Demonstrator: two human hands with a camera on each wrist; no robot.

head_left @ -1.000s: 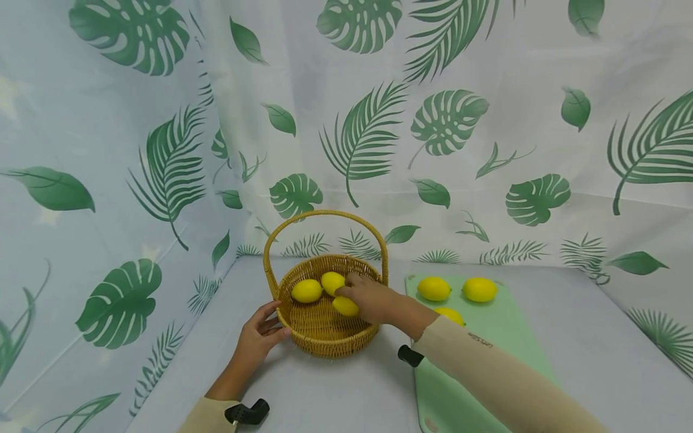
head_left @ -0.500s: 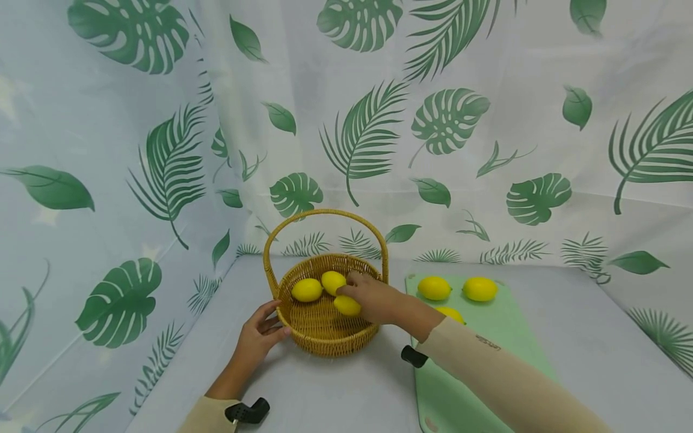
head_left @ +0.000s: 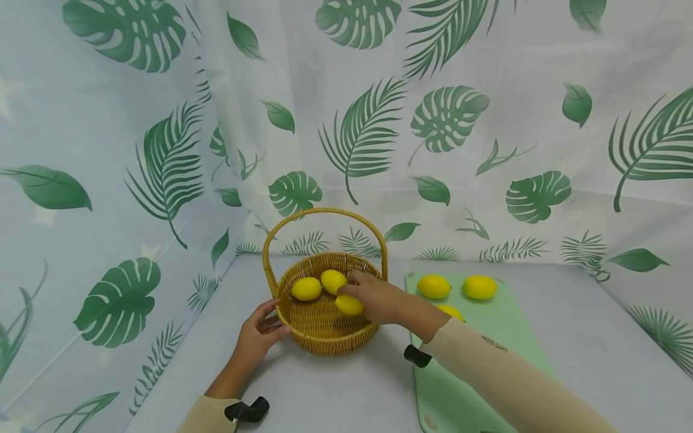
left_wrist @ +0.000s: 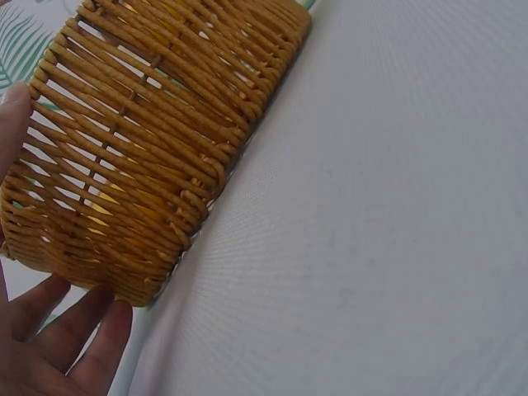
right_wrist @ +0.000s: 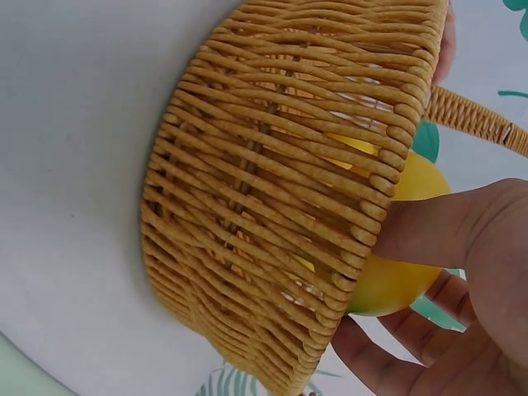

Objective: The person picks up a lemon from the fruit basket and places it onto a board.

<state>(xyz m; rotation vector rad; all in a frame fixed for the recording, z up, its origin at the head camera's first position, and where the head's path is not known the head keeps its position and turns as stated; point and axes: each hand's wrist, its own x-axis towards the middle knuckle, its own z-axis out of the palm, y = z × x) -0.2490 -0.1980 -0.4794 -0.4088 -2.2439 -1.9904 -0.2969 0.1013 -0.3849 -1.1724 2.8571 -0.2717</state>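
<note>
Right hand (head_left: 375, 298): gripping lemon (head_left: 349, 305), inside basket (head_left: 331, 347), right edge. Left hand (head_left: 261, 335): holding left edge. Advised: steady brace, light pinch.

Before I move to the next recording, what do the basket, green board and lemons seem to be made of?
Basket: wicker or an imitation, slightly glossy; rounded strands weave its wall.
Green board: probably plastic, matt; even colour and a smooth, flat face.
Lemons: possibly plastic or foam imitations, though real peel isn't ruled out; smooth, softly shiny, even yellow.
</note>
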